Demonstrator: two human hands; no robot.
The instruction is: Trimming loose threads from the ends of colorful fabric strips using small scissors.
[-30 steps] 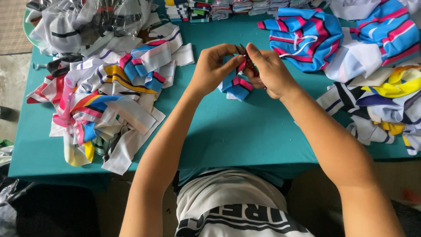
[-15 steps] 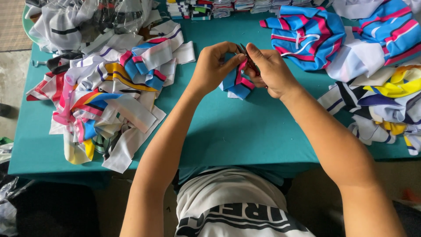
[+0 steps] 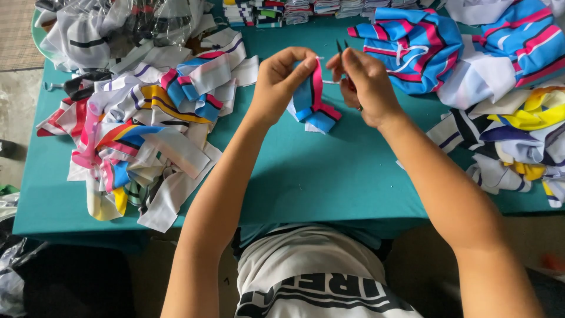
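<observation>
- Left hand (image 3: 281, 82): thumb and forefinger pinched on the top edge of a small striped fabric strip, blue with pink, black and white bands (image 3: 313, 101). Strip hangs down from the pinch, lower end folded and resting on the teal tablecloth (image 3: 329, 176).
- Right hand (image 3: 366, 82): closed around small dark thread snips (image 3: 342, 47); only the two pointed tips show above the fingers, slightly apart. The tips sit just right of the strip's top edge (cannot tell if they touch the cloth).
- A thin white thread looks to run between the strip and the right hand; too fine to be sure.
- The strip sits mid-table, between both hands, well clear of the heaps on either side.
- Left side of table: loose heap of cut fabric strips, white mixed with pink, yellow, blue and black (image 3: 138, 135), spilling to the table's near edge.
- Back left: crumpled clear plastic bags (image 3: 118, 26) over white cloth.
- Back edge: row of neatly stacked folded strips (image 3: 294, 10).
- Right side: pile of blue-and-pink striped garment pieces (image 3: 424, 50), then a yellow, white and navy pile (image 3: 524, 132) nearer the person.
- The person is seated at the near edge, in a white shirt with dark print (image 3: 318, 277), both forearms reaching across the table.
</observation>
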